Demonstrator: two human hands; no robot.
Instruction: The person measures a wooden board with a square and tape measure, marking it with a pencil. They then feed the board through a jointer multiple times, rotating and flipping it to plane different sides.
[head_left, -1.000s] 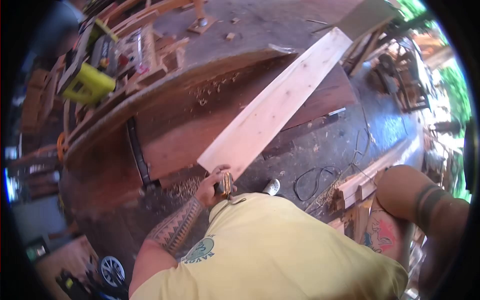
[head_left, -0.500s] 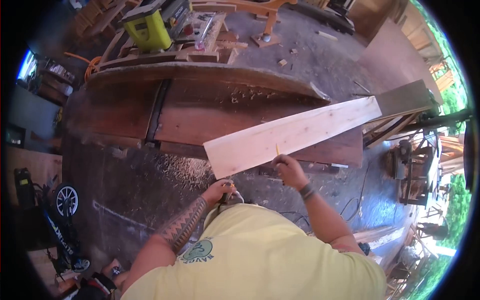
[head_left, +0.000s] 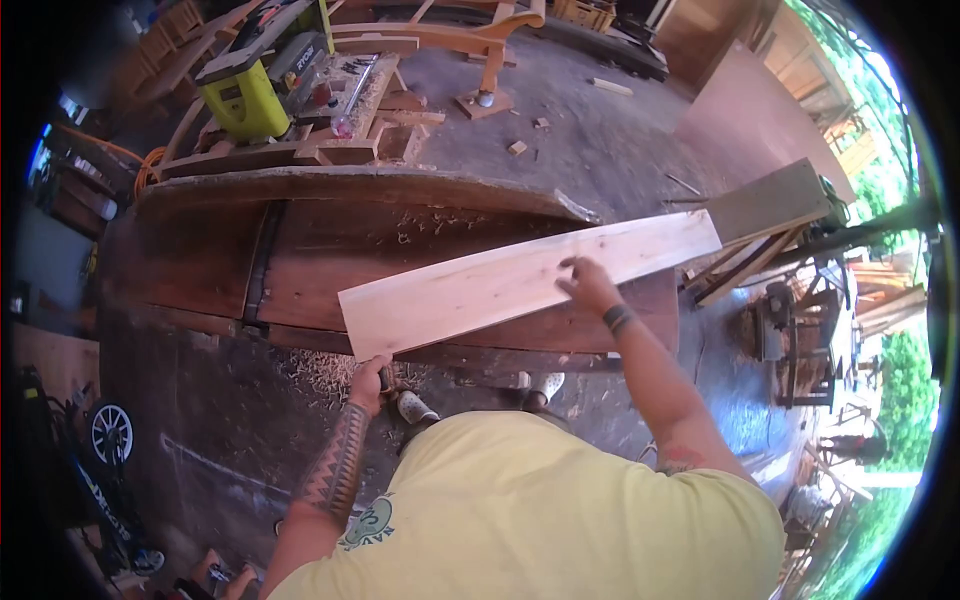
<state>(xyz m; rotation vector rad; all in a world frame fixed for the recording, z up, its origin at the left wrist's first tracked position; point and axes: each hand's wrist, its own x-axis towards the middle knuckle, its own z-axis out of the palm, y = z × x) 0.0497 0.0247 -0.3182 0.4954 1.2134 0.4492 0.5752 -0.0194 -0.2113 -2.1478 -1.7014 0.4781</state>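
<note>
A long pale wooden board (head_left: pixel 470 290) lies at a slant across a dark reddish wooden slab, its left end nearer me. My left hand (head_left: pixel 370 384) is closed at the board's near left corner, the thumb against the edge. Something dark, too small to name, shows beside its fingers. Over the middle of the board is my right hand (head_left: pixel 590 284), fingers bent and closed together. Whatever it holds is hidden by the fingers; no pencil shows there now.
The dark slab (head_left: pixel 330 250) has a raised rough far edge and wood shavings on it. Beyond stands a green planer (head_left: pixel 250 105) on a wooden frame. A grey-brown board (head_left: pixel 775 200) extends at right. Shavings (head_left: pixel 325 375) lie on the floor; a wheeled item (head_left: pixel 112 432) stands at left.
The view has shifted. My right hand has moved up from the board's near edge to over its face, and the yellow pencil no longer shows. My left hand has come to the near left corner.
</note>
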